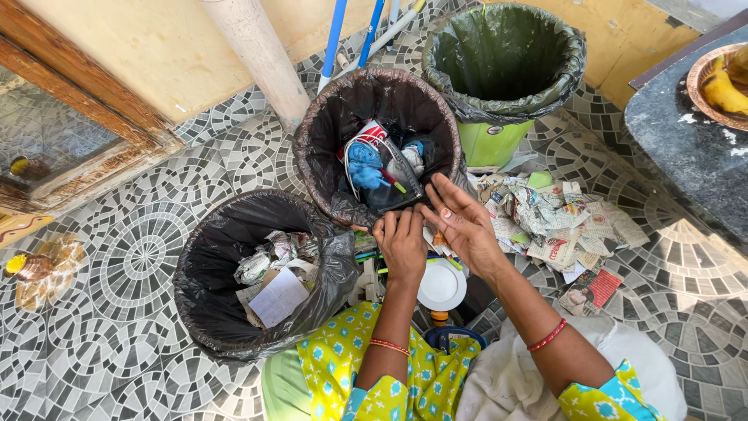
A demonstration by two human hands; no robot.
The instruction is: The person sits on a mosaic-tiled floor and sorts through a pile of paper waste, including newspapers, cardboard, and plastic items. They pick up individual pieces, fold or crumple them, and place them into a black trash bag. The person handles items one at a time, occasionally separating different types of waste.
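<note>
Black-lined round bin [261,277] sits left of the hands; a second black-lined bin [379,140] lies beyond; crumpled newspaper scraps [557,226] lie right.

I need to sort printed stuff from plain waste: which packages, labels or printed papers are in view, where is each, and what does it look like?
Crumpled newspaper pile: on the floor right of the right hand, white-grey with red patches.
Round label: on the green bin, small, dark-rimmed.
Red-and-white wrapper: in the middle black-lined bin.
White paper sheet: in the left bin, near the left hand.
</note>
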